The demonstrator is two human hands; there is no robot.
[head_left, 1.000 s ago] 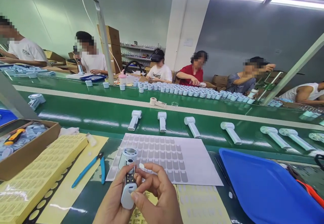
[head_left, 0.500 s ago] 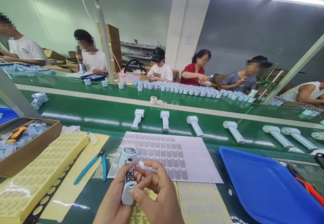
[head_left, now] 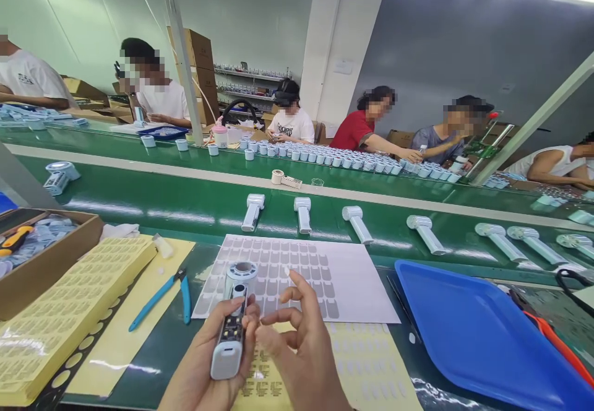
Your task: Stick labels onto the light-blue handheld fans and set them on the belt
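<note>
My left hand (head_left: 204, 361) grips a pale blue hand-held fan body (head_left: 231, 324) upright, its round head at the top and its open handle showing a circuit board. My right hand (head_left: 299, 349) is beside it, thumb and forefinger touching the handle's edge, the other fingers spread and raised. A small white dot sits on the tip of one raised finger. Just beyond the hands lies a white sheet of grey stickers (head_left: 315, 278).
A blue tray (head_left: 468, 337) lies to the right and blue-handled cutters (head_left: 162, 293) to the left. Yellow sticker sheets (head_left: 69, 312) and a cardboard box of parts (head_left: 41, 256) are at the left. Several fan bodies (head_left: 301, 213) lie on the green conveyor. Other people work across it.
My right hand has opened its fingers and moved against the fan handle. The fan body has tilted a little and the view has shifted left.
</note>
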